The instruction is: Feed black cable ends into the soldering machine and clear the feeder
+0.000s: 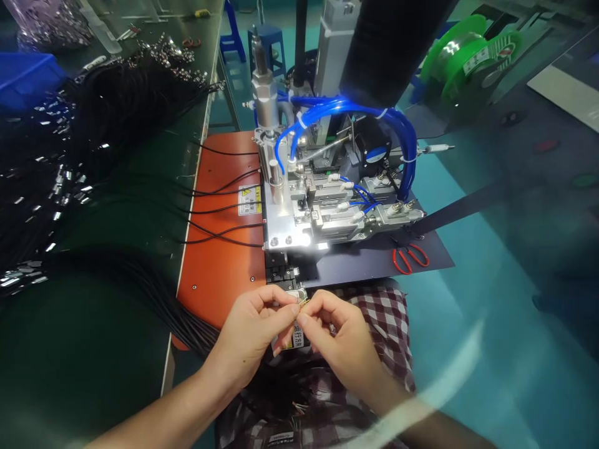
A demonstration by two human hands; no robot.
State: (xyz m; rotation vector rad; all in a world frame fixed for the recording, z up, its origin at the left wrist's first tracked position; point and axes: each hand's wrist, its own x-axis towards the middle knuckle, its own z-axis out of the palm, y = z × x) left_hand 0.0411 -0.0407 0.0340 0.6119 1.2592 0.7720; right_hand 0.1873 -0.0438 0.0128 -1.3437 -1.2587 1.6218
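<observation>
Thin light-coloured wires stick out between my fingertips, just in front of the machine. My left hand pinches them with thumb and forefinger. From the other side, my right hand grips the same wires, its fingertips nearly touching the left ones. Whatever cable they belong to is hidden by my fingers. Beyond my hands is a metal machine with blue air tubes. Several black cables run across its orange plate into its left side. More cables with bare wire ends lie on my checked lap.
A thick bundle of black cables hangs from the green table at left. Other cables with shiny metal ends are heaped there beside a blue bin. Red-handled scissors lie right of the machine; a green spool stands behind.
</observation>
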